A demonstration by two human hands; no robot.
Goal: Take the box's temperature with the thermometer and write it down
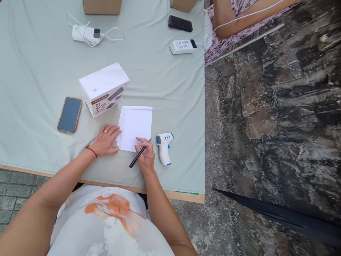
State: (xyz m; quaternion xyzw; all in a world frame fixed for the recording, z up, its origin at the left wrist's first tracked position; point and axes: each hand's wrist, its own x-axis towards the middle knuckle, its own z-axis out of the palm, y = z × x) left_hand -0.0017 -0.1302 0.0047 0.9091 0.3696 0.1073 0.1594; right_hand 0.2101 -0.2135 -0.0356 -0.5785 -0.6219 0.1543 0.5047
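Observation:
A small white notepad (pixel 136 128) lies on the cloth in front of me, its top sheet blank as far as I can see. My left hand (pixel 107 139) rests flat with fingers stretched out, fingertips at the pad's left edge. Between the fingers of my right hand (pixel 146 154) is a black pen (pixel 138 155), slanting across the hand over the pad's lower right corner. Just right of that hand lies a white and blue infrared thermometer (pixel 164 147). Behind the pad, to the left, stands a white box (pixel 105 83) with brown print.
A phone (pixel 69 114) lies at left on the pale green tablecloth (pixel 39 89). Farther back are a white device with a coiled cable (pixel 85 33), another white device (pixel 182 46), a black case (pixel 180 23) and cardboard boxes (pixel 102 6). A person's arm (pixel 226 17) shows at top right.

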